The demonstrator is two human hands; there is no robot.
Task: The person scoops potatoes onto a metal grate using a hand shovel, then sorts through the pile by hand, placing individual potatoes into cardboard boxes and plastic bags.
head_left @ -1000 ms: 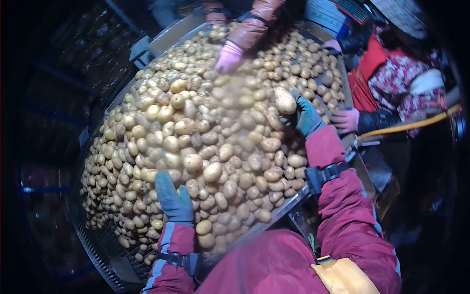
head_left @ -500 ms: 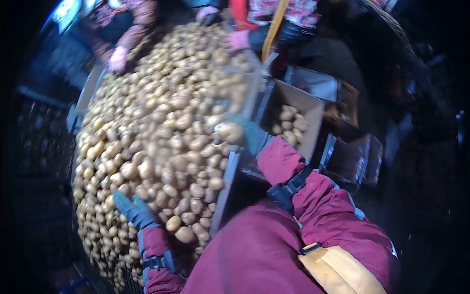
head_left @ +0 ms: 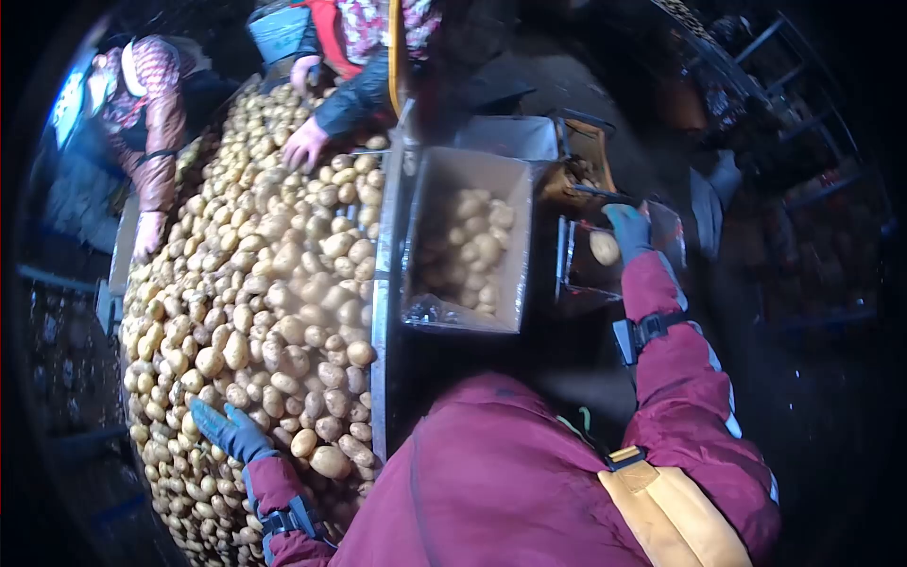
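Potatoes (head_left: 236,350) cover the big sorting table on the left. My left hand (head_left: 231,432), in a blue-green glove, rests on them near the lower left, its fingers apart and nothing held. On the right, my gloved right hand (head_left: 627,230) is stretched out over a plastic-lined crate (head_left: 590,283). A large pale potato (head_left: 604,248) is at its fingers; whether they still touch it is not clear. Between the table and that crate stands a lined cardboard box (head_left: 515,283) with many potatoes inside.
Two people stand across the table; one person's pink-gloved hand (head_left: 306,144) and another's (head_left: 148,235) are on the potatoes. A metal rail (head_left: 381,359) edges the table. Behind the box are a pale bin (head_left: 510,138) and a crate with potatoes (head_left: 590,146).
My right hand has moved right with the potato, from the table's edge to over the crate. The view has swung to the right. My left hand remains on the potatoes.
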